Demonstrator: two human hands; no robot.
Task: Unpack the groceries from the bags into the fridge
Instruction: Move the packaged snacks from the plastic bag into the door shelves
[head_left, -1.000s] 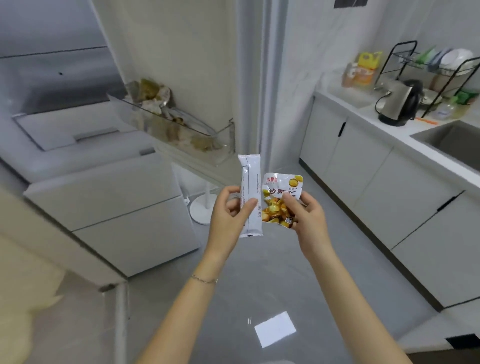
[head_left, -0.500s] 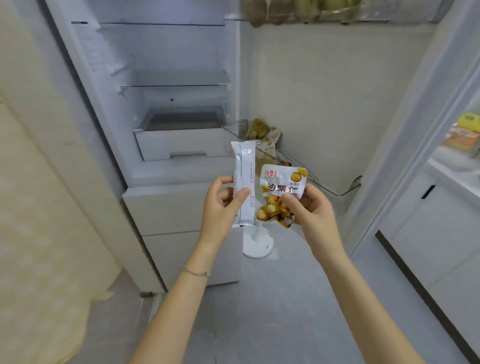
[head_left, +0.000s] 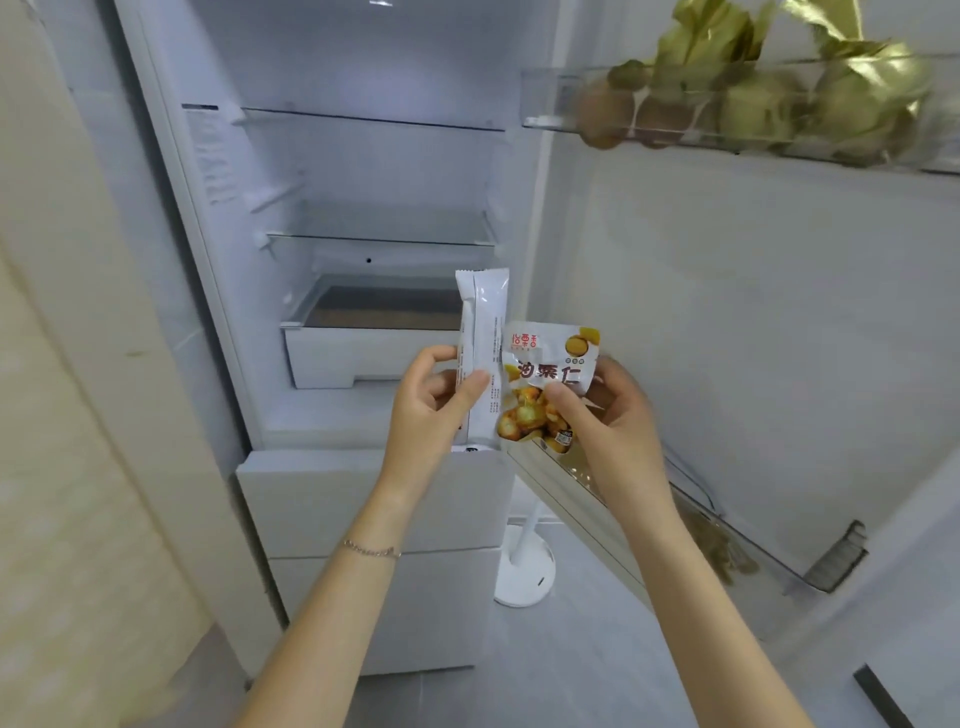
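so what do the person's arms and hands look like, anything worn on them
The left forearm and right forearm are bare, no sleeves in view. A thin chain bracelet circles the left wrist. The left hand and right hand show no gloves, rings or watch.

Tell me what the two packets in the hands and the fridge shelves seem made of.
White packet: likely thin plastic film, glossy, with sheen and a crimped top seal. Chestnut pouch: printed plastic film, crinkled where the right hand pinches it. Fridge shelves: probably clear glass, see-through with bright edges; clear plastic cannot be ruled out.
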